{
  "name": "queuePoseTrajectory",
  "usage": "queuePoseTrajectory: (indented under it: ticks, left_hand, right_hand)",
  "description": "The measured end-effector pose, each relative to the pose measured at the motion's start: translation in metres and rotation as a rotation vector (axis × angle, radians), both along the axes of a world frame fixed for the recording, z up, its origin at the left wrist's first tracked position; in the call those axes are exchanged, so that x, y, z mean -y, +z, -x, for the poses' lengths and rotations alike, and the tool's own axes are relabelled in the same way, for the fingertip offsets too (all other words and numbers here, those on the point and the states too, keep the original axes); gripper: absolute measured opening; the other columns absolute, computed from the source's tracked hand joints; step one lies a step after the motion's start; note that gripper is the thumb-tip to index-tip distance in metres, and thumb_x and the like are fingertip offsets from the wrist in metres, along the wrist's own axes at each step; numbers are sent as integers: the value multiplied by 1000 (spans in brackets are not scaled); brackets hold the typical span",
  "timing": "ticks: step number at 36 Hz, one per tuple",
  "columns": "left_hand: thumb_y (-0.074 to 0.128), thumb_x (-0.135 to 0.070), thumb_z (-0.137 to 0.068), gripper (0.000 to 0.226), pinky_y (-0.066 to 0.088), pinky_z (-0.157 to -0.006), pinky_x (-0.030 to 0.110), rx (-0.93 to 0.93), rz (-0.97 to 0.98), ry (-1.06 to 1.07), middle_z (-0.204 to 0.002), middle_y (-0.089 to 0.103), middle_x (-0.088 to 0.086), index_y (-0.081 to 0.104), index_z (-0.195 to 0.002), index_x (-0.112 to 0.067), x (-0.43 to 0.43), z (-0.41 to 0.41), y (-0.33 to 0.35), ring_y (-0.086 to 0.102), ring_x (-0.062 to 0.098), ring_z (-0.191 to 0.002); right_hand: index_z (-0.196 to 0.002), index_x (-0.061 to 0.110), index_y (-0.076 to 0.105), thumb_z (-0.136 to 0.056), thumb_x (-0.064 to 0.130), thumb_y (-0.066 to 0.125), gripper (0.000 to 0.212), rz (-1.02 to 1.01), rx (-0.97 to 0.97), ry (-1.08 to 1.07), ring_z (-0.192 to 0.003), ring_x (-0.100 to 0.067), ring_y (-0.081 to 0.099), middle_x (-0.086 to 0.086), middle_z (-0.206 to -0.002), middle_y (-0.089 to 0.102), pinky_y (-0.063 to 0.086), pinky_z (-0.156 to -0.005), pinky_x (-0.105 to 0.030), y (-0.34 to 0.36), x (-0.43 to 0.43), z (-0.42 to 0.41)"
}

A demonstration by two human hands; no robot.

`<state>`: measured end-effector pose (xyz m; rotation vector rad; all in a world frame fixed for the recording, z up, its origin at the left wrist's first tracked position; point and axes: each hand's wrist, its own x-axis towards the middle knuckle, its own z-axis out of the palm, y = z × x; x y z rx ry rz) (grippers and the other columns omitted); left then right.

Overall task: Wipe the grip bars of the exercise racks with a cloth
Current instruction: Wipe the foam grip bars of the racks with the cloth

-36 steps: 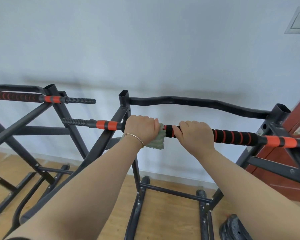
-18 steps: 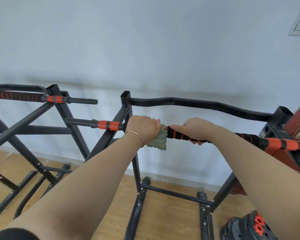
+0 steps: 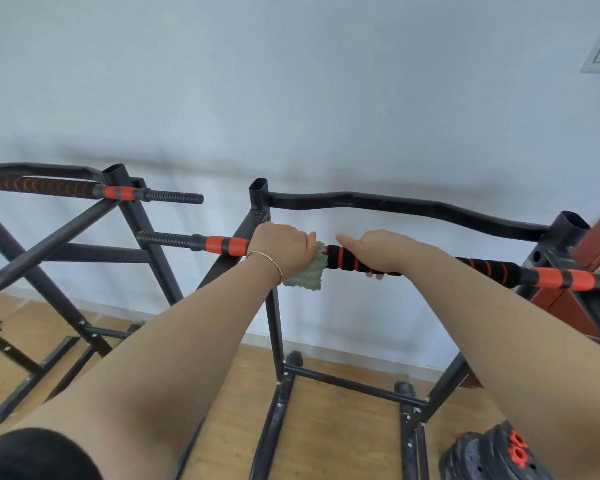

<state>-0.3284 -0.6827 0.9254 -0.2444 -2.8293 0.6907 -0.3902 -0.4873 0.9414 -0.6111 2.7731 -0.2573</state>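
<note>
left hand (image 3: 279, 252): fingers clenched round a pale green textured cloth (image 3: 309, 273), held on the bar by the upright
right hand (image 3: 385, 249): fingers curled over the black foam grip bar with orange bands (image 3: 349, 260), just beside the cloth
floor: light wooden boards (image 3: 326, 427) under black steel rack frames (image 3: 274, 323)
wall: plain pale surface (image 3: 291, 98) close behind
lower right: black weight plates with orange hubs (image 3: 482, 459)

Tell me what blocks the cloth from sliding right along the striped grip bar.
The right hand does: it grips the grip bar just right of the cloth, which the left hand holds against the bar. Nothing else visible sits on the bar before the orange collar.
</note>
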Motion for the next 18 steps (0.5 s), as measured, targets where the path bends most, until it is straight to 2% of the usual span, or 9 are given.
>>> queuePoseTrajectory:
  ticks: [2, 4, 7, 9, 11, 13, 15, 18]
  left_hand:
    - [24, -21, -97, 37, 25, -51, 27, 10, 10, 1, -64, 44, -3, 58, -111, -16, 0, 0, 1, 49, 22, -62]
    - [22, -22, -95, 40, 25, -50, 27, 8, -17, 8, -64, 45, -3, 59, -108, -15, 1, 0, 1, 47, 20, -60]
    - [23, -21, -95, 28, 33, -53, 27, 41, -27, -20, -66, 48, -2, 51, -93, -15, 9, -1, 4, 48, 20, -60]
    - [29, -25, -98, 16, 37, -53, 29, 90, -6, -37, -70, 53, -2, 43, -94, -19, 20, 0, 8, 54, 23, -67]
    - [31, -26, -100, 8, 42, -54, 30, 119, 24, -13, -71, 55, -3, 34, -93, -25, 33, -1, 10, 56, 23, -67]
    - [38, -24, -99, 16, 42, -52, 29, 97, 85, -26, -67, 51, -5, 26, -90, -28, 40, -4, 8, 49, 19, -58]
    - [45, -22, -96, 23, 39, -50, 28, 108, 141, -24, -64, 47, -6, 24, -88, -24, 40, -6, 6, 40, 16, -51]
    - [58, -23, -88, 28, 45, -55, 29, 134, 166, -18, -64, 50, -7, 29, -89, -21, 37, -6, 8, 47, 17, -54]
  right_hand:
    - [-86, 10, 64, -93, 74, 17, 80, 13, 31, -17, -61, -22, 70, -5, -70, 74, 55, -78, -35, -2, 1, 1]
    - [-79, 10, 64, -94, 72, 16, 80, -26, -55, 3, -55, -20, 66, -2, -65, 71, 52, -72, -33, -3, -2, -1]
    - [-91, 14, 65, -95, 62, 8, 74, -174, -329, 142, -57, -18, 54, 2, -68, 60, 37, -57, -28, -8, -5, -5]
    - [-81, 18, 59, -89, 65, 1, 74, -195, -547, 170, -53, -16, 45, 4, -62, 51, 30, -51, -27, -18, -11, -11]
    - [-67, 20, 48, -93, 68, 5, 69, -149, -720, 121, -45, -15, 41, 8, -54, 44, 22, -46, -24, -30, -15, -20]
    - [-66, 22, 45, -96, 70, 12, 65, -106, -804, 91, -42, -13, 39, 10, -51, 40, 19, -45, -22, -38, -17, -28]
    - [-70, 22, 47, -94, 71, 14, 64, -112, -773, 93, -46, -13, 43, 9, -55, 45, 25, -46, -23, -38, -15, -31]
    - [-82, 21, 55, -95, 70, 16, 64, -80, -522, 77, -62, -16, 52, 3, -69, 56, 36, -56, -28, -17, -12, -21]
